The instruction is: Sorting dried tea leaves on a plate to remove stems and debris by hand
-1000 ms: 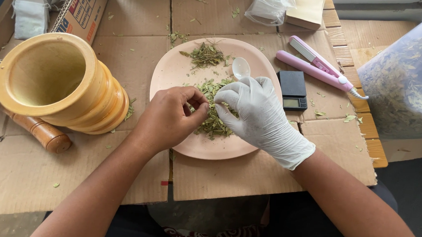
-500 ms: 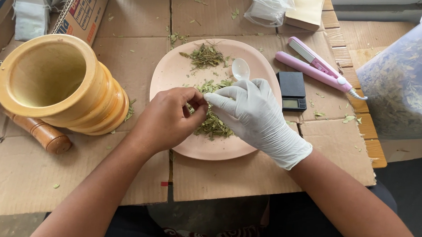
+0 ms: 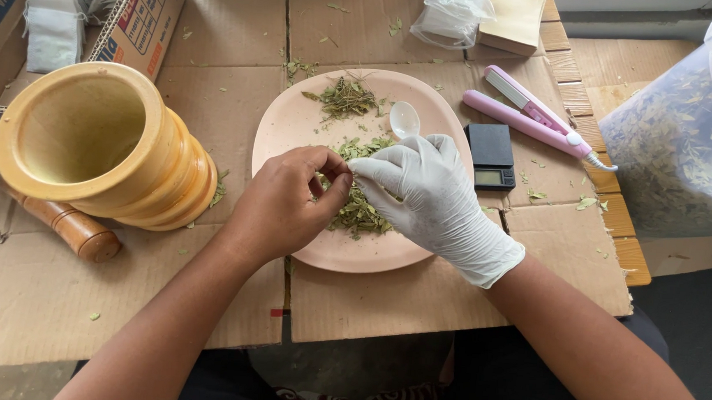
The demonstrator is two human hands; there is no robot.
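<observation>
A pink plate (image 3: 295,122) lies on flattened cardboard and carries two heaps of dried green leaves (image 3: 347,99), one at the far rim, one in the middle. My bare left hand (image 3: 286,204) and my white-gloved right hand (image 3: 430,200) meet over the middle heap (image 3: 362,213). The fingertips of both hands pinch together at one spot above the leaves. Whatever they pinch is too small to make out. A white plastic spoon (image 3: 404,119) rests on the plate just beyond my right hand.
A yellow wooden mortar (image 3: 96,147) lies on its side at the left with a wooden pestle (image 3: 62,223) beside it. A small black scale (image 3: 492,157), a pink sealing tool (image 3: 534,116), a plastic tub of dried leaves (image 3: 689,138), a clear bag (image 3: 454,12) and cardboard boxes (image 3: 145,14) surround the plate.
My right hand has shifted slightly left and its fingers have closed toward my left hand's fingertips over the middle heap. The left hand has barely moved.
</observation>
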